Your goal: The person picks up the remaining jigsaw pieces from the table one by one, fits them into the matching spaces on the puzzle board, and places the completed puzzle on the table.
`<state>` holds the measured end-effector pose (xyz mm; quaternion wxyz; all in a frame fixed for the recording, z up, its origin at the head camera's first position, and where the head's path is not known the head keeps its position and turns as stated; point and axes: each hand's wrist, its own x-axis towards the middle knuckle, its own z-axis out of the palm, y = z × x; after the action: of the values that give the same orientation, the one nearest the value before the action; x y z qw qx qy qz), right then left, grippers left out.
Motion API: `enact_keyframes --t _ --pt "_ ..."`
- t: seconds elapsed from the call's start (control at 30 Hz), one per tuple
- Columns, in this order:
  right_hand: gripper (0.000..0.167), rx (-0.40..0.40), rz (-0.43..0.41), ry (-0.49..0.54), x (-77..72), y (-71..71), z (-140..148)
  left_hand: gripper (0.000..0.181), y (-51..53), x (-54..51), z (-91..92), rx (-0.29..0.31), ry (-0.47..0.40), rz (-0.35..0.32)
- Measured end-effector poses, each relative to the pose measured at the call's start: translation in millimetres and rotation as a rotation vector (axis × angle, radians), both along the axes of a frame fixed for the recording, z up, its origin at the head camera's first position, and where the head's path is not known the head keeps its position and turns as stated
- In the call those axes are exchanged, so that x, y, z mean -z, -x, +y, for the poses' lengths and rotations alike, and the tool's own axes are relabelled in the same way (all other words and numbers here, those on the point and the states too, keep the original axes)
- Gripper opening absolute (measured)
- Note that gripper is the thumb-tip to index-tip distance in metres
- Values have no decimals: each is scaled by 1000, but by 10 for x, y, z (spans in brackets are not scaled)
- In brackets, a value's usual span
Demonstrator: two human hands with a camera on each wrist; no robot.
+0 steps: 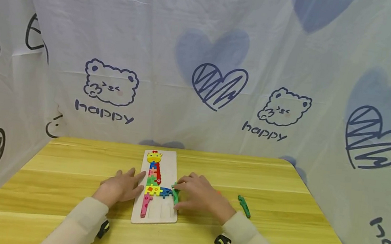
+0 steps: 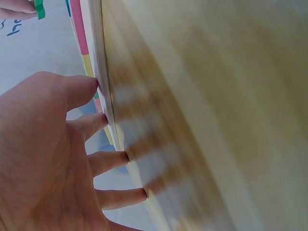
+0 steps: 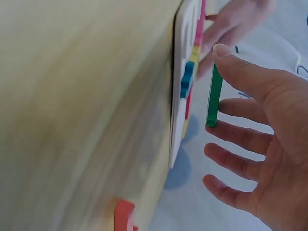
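A white puzzle board (image 1: 167, 169) lies on the table, with a giraffe of coloured pieces partly filling it: yellow head (image 1: 154, 157), yellow piece (image 1: 153, 190), blue piece (image 1: 165, 192) and pink leg (image 1: 145, 205). My right hand (image 1: 198, 193) pinches a green piece (image 3: 215, 96) between thumb and fingers, held above the board's right edge beside the blue piece. Along the board's left edge, the fingertips of my left hand (image 2: 53, 144) touch its side, fingers spread and nearly straight. Two leg-shaped recesses show at the board's lower part.
Another green piece (image 1: 244, 206) lies on the wooden table (image 1: 97, 207) to the right of my right hand. A red-orange piece (image 3: 124, 215) is on the table, mostly hidden behind that hand in the head view. Printed white cloth (image 1: 161, 105) hangs around the table.
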<state>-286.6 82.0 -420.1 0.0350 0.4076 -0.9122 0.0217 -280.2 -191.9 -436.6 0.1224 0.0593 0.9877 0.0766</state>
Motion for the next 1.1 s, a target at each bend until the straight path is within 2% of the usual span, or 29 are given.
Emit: enact_keyframes --t 0.3,0.53,0.77,1.1 --pt "62 0 31 -72 34 -81 -218 61 -2 -26 -1 2 -11 -5" --pt "62 -5 43 -104 37 -127 -370 61 14 0 -12 5 -4 -2" --pt "62 0 23 -99 91 -159 -465 61 34 51 -24 5 7 -4" --pt "61 2 32 -116 124 -178 -551 61 33 64 -15 6 27 -1"
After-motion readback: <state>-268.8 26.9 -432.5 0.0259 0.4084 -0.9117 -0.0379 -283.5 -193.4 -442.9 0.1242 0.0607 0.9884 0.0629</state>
